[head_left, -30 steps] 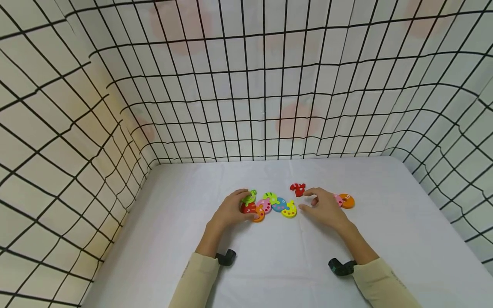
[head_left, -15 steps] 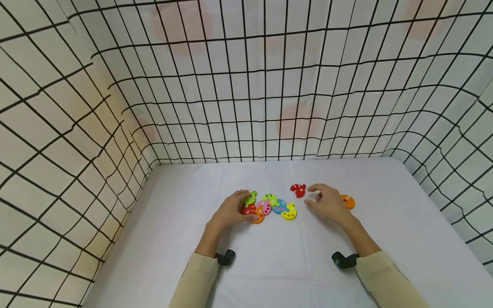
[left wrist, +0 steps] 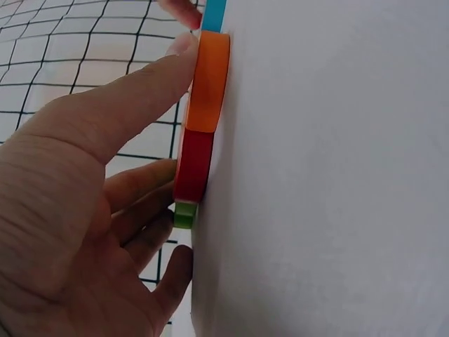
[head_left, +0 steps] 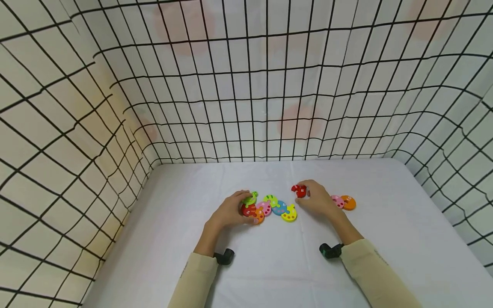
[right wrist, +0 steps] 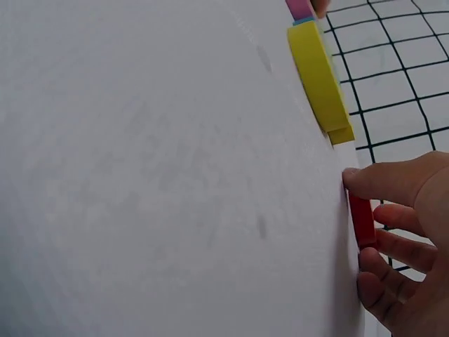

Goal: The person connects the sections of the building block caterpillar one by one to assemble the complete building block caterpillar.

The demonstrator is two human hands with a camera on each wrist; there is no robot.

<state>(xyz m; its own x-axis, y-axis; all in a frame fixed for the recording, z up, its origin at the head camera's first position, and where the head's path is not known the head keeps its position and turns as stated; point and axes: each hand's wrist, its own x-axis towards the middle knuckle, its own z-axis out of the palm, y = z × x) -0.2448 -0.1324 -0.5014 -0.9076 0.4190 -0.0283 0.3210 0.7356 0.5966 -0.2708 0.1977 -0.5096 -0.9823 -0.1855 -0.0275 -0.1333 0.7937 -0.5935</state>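
In the head view a winding row of joined, numbered puzzle pieces lies on the white cloth. My left hand (head_left: 231,209) curls round its left end, thumb against the orange piece (left wrist: 210,83) and fingers by the red piece (left wrist: 193,165) and green piece (head_left: 251,198). A pink piece (head_left: 264,208), a lime piece (head_left: 271,199), a blue piece (head_left: 279,207) and a yellow piece (head_left: 289,213) continue the row. Right of it, my right hand (head_left: 316,200) pinches a loose red puzzle piece (head_left: 299,191) between thumb and fingers; the piece stands apart from the row.
Beside the right hand lie another pink piece (head_left: 337,201), partly covered by the hand, and an orange piece (head_left: 348,202) with a face. White cloth (head_left: 269,273) covers the table. Black wire mesh (head_left: 265,85) walls the back and sides.
My right hand first drew back to the right, away from the loose red piece, then came left and took hold of it. The left hand has stayed at the row's end.
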